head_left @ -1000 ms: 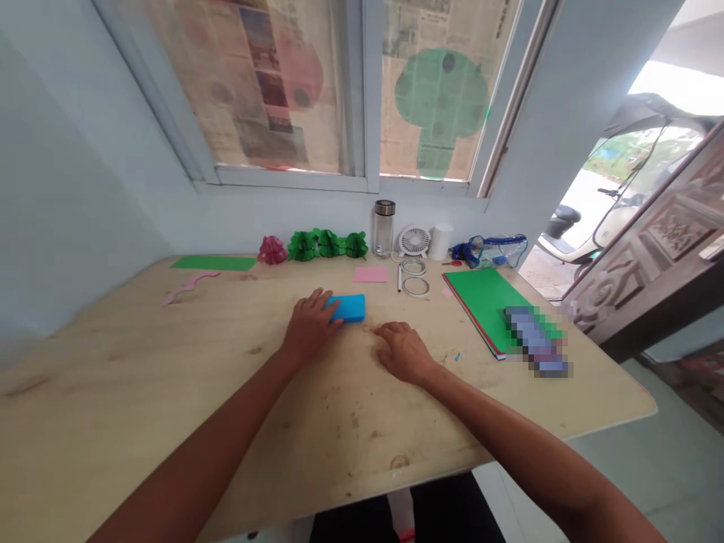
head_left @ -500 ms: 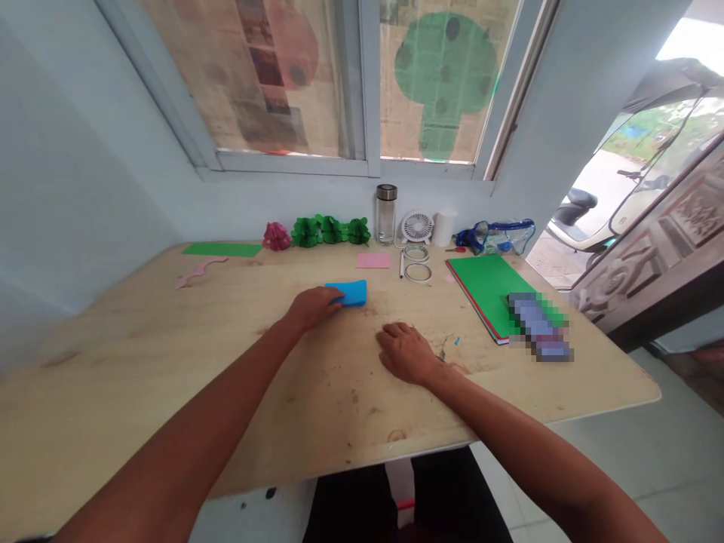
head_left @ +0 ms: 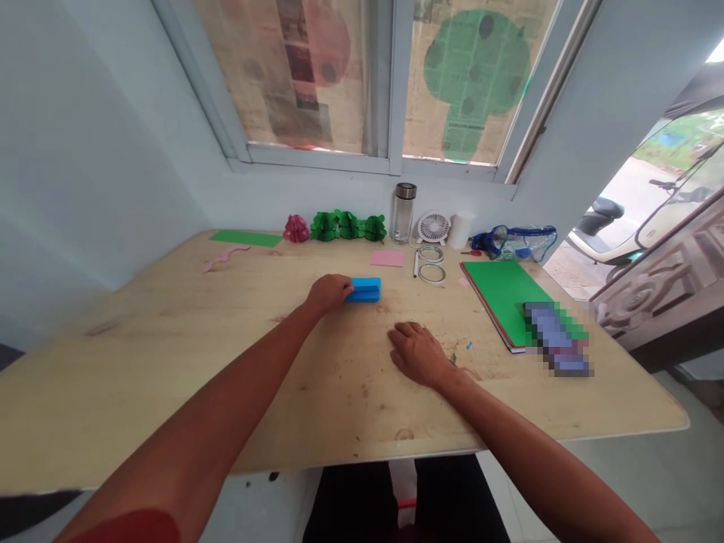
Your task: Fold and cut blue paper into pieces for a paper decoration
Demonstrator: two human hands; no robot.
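Since a second ago the left hand (head_left: 329,292) is curling in from lying spread, and is now pinching the left end of the blue folded paper (head_left: 366,297), which is lying mid-table, just nearer the person than a pink sheet (head_left: 388,259). Nearer still, the right hand (head_left: 417,353) is resting palm-down on the table (head_left: 317,407), fingers loosely bent, thumb apart, while a bottle (head_left: 403,219) and small fan (head_left: 434,226) are standing by the wall.
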